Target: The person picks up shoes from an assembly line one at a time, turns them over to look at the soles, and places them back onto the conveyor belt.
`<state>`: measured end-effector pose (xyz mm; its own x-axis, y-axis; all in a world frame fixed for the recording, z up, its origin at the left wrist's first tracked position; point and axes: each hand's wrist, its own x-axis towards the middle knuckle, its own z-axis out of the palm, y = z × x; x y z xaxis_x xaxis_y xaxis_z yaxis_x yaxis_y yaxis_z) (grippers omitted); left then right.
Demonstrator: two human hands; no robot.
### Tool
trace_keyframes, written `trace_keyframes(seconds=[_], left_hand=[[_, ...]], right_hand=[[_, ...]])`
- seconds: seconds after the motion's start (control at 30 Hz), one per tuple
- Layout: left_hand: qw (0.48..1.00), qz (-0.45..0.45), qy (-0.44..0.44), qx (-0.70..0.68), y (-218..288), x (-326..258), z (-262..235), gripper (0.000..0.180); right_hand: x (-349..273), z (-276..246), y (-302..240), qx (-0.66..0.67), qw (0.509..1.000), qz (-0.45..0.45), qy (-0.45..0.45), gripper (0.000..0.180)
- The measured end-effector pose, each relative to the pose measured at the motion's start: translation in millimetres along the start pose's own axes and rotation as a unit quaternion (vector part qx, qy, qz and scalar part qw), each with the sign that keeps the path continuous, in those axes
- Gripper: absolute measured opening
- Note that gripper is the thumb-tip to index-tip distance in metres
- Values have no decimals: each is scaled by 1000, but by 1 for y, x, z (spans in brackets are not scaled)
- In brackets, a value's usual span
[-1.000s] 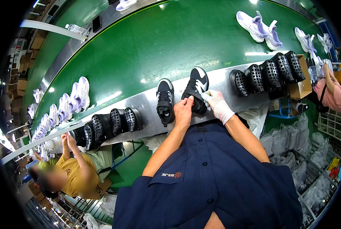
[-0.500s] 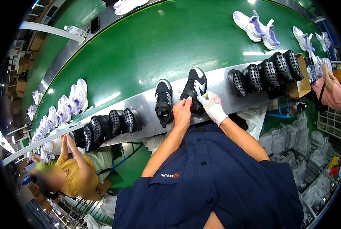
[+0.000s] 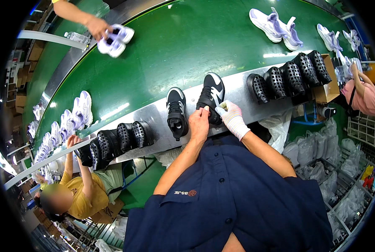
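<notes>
A black sneaker with white side marks [image 3: 212, 89] stands toe-away on the metal ledge [image 3: 154, 111] before me. My bare left hand [image 3: 199, 122] grips it at the ankle, thumb and fingers pinched near the strap. On the shoe's other side my right hand [image 3: 233, 117], in a white striped glove, closes its fingertips on the same collar area. What exactly lies between the fingertips is too small to make out. The matching black sneaker [image 3: 176, 113] stands just left of my left hand, untouched.
Black perforated shoe forms line the ledge at right [image 3: 296, 80] and left [image 3: 123, 135]. Beyond runs a green belt [image 3: 175, 46] with white-lilac sneakers [image 3: 275, 28]. A co-worker's hand [image 3: 97, 27] holds a lilac pair [image 3: 117, 41] across the belt. A person in yellow [image 3: 86, 193] works at left.
A co-worker's arm has come in at the upper left with a white-lilac pair. The white pair at the top edge is gone from there. My hands stay on the black sneaker.
</notes>
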<state>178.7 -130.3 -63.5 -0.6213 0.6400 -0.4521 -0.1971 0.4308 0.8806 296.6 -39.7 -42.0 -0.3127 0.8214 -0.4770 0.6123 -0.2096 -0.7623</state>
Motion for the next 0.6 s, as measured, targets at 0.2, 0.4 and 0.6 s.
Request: trace_keyframes(seconds=[0.2,0.4,0.6], left_hand=[[993,38,14,108,17,-6,4,40],[998,30,18,59,11,-4,2,40],[981,87,-4,171,31,-14,3,26]], right_hand=[[-11,-2,-17,-59,998,-9,10,18],[-6,-1,-1,-36,990,-113,75,19],[-3,-8,-3,-129,984,-110,55,22]])
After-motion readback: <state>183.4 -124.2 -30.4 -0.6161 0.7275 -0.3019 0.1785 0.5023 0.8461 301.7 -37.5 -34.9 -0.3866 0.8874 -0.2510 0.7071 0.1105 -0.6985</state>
